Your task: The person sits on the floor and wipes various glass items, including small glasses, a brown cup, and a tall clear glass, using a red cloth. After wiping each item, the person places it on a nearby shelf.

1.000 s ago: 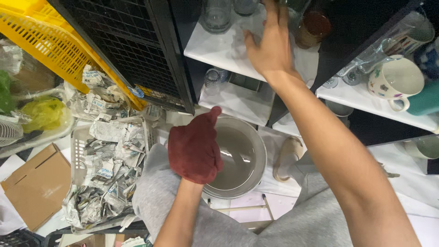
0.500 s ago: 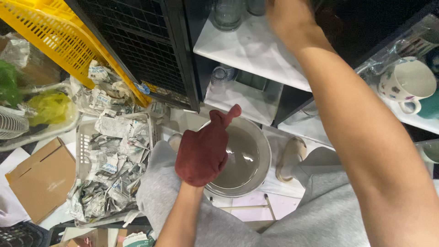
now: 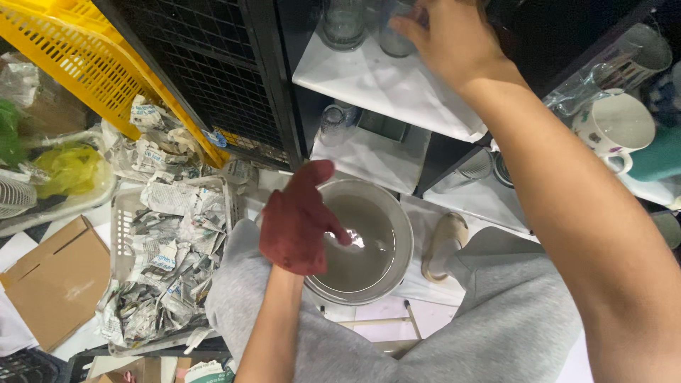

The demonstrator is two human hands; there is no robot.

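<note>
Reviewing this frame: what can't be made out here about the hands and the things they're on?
- Right hand, head view: fingertips cut off by the top edge, so its grip on the glass is unclear.
- Left hand: wrapped in a dark red cloth; fingers hidden.
- Bowl: near rim hidden by that hand.
- Mug: pattern too small.

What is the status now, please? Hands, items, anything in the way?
Left hand, in red cloth, over steel bowl. Right hand touching glass on top shelf. Second glass stands beside it.

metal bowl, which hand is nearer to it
Left. The left hand, wrapped in a dark red cloth, hovers over the metal bowl rim; the right hand is far up at the white shelf.
</note>
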